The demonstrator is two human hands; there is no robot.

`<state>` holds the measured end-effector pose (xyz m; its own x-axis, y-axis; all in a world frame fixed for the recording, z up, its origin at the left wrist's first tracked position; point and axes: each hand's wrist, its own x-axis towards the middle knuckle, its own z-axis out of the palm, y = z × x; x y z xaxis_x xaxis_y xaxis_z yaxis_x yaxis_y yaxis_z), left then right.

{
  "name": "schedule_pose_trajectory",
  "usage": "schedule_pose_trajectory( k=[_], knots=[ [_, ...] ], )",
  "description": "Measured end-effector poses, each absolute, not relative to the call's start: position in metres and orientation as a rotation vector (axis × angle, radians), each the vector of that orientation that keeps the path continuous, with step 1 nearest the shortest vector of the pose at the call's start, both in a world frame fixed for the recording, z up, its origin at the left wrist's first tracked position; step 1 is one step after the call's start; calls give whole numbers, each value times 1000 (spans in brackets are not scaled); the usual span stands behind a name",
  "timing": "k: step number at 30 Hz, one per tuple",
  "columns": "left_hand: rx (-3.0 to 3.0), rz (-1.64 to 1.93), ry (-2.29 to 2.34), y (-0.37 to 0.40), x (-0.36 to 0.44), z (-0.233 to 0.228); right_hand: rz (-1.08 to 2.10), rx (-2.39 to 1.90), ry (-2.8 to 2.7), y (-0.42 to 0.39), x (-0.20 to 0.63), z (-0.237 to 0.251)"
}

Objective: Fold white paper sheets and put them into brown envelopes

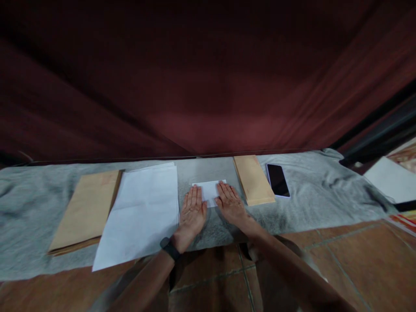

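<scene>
A small folded sheet of white paper (209, 191) lies on the grey cloth between my two hands. My left hand (193, 211) rests flat on its left end, fingers stretched out. On the right end my right hand (231, 203) presses down, also flat with fingers extended. The paper's middle shows between them; its ends are partly hidden under the fingers. Left of my left hand is a stack of large white paper sheets (143, 212). Just right of my right hand lies a stack of small brown envelopes (254, 180).
A stack of large brown envelopes (86, 208) sits at the far left. A phone (278, 180) lies right of the small envelopes. Grey cloth (318, 190) covers the low surface, with a dark red curtain (208, 95) behind it and a tiled floor (344, 255) in front.
</scene>
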<state>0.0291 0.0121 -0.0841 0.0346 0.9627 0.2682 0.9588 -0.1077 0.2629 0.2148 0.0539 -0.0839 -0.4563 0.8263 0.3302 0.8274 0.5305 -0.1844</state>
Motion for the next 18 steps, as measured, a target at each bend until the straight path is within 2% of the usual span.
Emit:
schedule_pose_trajectory(
  k=[13, 18],
  knots=[
    [2168, 594, 2179, 9, 27, -76, -23, -1454, -2340, 55, 229, -89],
    [2317, 628, 1991, 16, 42, -64, -3, -1465, -2337, 54, 229, -88]
  ],
)
